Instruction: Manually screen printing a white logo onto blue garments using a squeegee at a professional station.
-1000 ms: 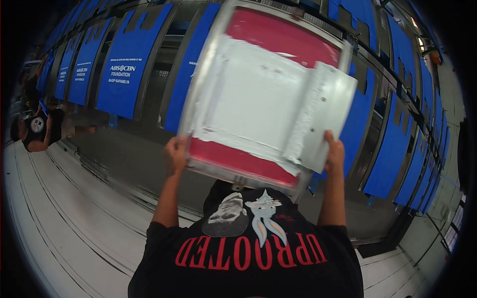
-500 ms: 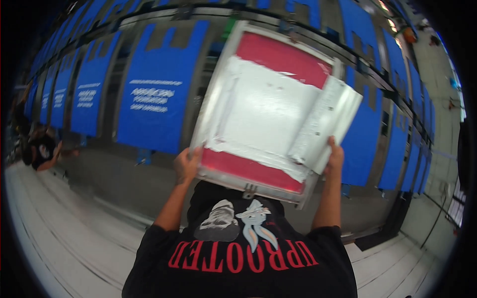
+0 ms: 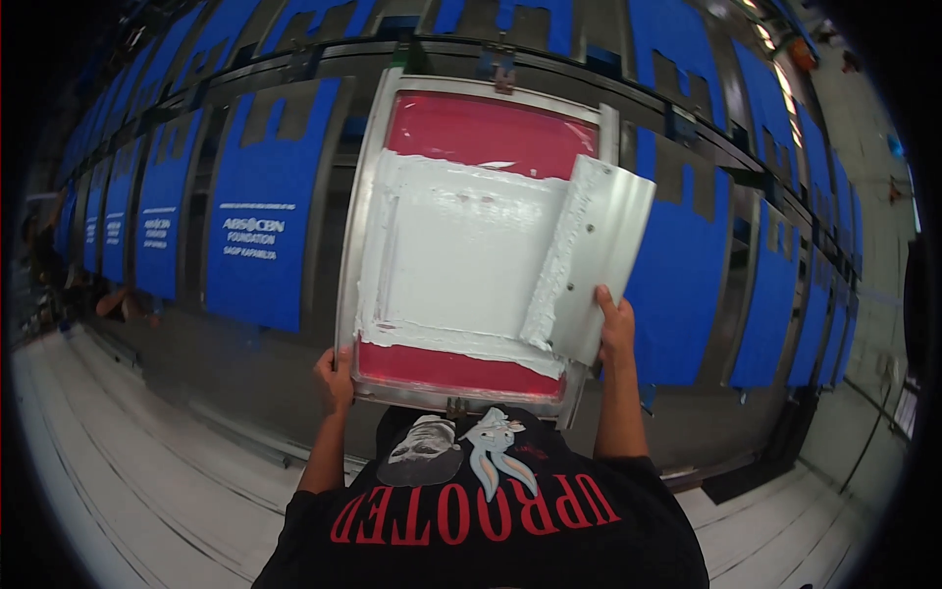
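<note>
A: How do the arms lie?
B: Both reach up from the black shirt [image 3: 491,555], spread apart. The left hand [image 3: 336,381] is at the frame's lower left corner, its fingers curled and clamped on the metal edge. The right hand [image 3: 616,322] sits a little higher, clamped on the right edge of the scraper [image 3: 610,260], one digit pointing up along its face.

A: And where is the frame [image 3: 349,226]?
B: Straight ahead of the shirt, between the hands. The scraper leans across its right side, slightly tilted, with white paste [image 3: 456,250] thick along its left edge.

A: What can't you make out?
B: Most of the right fingers are behind the scraper; whether they also touch the frame, I can't tell. Nor can I see whether the frame rests on anything. The scraper covers part of its right rail. At far left, another person's arm [image 3: 118,304] is small and dim, the rest lost in shadow.

A: Counts?
B: One frame, one scraper with two screws plain on its face, one broad patch of paste, two red bands, above [image 3: 471,128] and below [image 3: 456,368] it. Left of the frame, four blue bags [image 3: 267,182] show white print; others run off into the dark rim.
</note>
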`<act>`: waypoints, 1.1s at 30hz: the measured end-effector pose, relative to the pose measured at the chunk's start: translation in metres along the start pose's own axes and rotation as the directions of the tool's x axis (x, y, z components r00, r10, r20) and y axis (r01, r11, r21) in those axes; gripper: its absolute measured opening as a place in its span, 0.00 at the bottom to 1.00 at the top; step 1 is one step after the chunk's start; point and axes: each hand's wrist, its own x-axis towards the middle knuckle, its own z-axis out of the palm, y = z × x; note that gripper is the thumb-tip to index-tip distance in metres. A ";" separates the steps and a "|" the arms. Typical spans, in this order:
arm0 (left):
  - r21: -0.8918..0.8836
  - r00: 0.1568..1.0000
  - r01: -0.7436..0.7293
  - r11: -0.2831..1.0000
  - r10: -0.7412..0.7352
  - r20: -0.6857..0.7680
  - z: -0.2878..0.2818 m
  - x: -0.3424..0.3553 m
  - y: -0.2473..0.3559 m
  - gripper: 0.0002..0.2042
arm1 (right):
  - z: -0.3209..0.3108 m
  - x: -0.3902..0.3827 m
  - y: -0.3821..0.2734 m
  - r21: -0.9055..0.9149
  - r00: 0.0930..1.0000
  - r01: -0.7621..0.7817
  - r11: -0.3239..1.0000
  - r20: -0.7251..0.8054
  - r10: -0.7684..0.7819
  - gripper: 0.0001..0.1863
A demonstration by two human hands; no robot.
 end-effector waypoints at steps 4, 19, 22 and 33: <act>0.071 0.999 -0.020 0.997 0.022 -0.027 0.000 -0.007 -0.001 0.20 | -0.013 -0.003 -0.007 0.032 0.999 -0.013 0.999 0.051 0.011 0.24; 0.026 0.965 -0.074 0.997 0.079 -0.250 0.023 -0.033 0.011 0.20 | -0.024 0.031 -0.010 0.061 0.929 0.081 0.995 0.358 -0.098 0.25; 0.023 0.962 -0.102 0.995 0.105 -0.253 0.021 -0.032 0.004 0.20 | -0.024 0.034 0.000 0.067 0.937 0.071 0.995 0.339 -0.090 0.25; 0.063 0.968 -0.157 0.986 0.166 -0.186 0.010 -0.024 0.012 0.22 | -0.020 0.038 0.028 0.190 0.968 0.046 0.981 0.235 -0.091 0.26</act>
